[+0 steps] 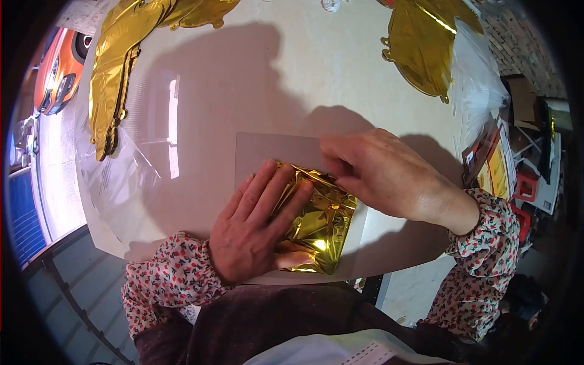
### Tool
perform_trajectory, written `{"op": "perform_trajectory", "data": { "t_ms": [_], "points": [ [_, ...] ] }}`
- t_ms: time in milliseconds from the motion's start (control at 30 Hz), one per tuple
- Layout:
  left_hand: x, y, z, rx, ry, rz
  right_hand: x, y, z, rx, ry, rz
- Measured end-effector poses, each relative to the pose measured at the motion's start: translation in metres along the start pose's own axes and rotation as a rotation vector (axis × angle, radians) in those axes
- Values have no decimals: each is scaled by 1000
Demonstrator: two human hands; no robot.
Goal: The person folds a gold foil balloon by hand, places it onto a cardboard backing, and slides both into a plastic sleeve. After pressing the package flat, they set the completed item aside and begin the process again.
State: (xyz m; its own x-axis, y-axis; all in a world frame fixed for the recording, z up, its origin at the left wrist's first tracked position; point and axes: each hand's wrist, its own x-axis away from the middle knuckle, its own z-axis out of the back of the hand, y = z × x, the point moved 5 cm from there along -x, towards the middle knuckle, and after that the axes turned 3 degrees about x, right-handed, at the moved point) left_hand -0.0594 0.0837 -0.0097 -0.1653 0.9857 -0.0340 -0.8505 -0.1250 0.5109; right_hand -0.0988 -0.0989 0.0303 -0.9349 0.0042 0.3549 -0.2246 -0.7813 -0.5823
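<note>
A folded gold foil balloon [322, 234] lies crumpled and shiny near the front edge of the table, partly over a flat grey rectangular sheet [267, 148]. My left hand [250, 222] rests flat across its left side, fingers spread and thumb low on the foil. At the foil's upper right corner, my right hand [395, 176] is closed, with thumb and curled fingers pinching the edge. The fingertips of the right hand are partly hidden behind its own knuckles. Beneath the left palm, part of the foil cannot be seen.
Flat gold foil balloons [112, 79] are stacked at the table's far left, and more foil balloons [420, 52] lie at the far right. Clear plastic bags [121, 182] sit at the left edge, with other clear plastic bags [477, 76] at the right. An orange car [58, 76] stands beyond the table.
</note>
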Motion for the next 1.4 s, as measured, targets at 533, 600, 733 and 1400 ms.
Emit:
{"op": "perform_trajectory", "data": {
  "t_ms": [533,600,733,1400],
  "points": [
    [3,-2,0,-11,1,-2,3,6,-2,2,-46,161],
    [3,-2,1,-14,-2,-3,4,6,-2,3,-45,159],
    [1,-2,0,-17,-1,-4,6,-1,0,12,-166,-3],
    [2,-3,1,-8,-6,-4,22,6,-9,-17,130,-134]
  ]
}}
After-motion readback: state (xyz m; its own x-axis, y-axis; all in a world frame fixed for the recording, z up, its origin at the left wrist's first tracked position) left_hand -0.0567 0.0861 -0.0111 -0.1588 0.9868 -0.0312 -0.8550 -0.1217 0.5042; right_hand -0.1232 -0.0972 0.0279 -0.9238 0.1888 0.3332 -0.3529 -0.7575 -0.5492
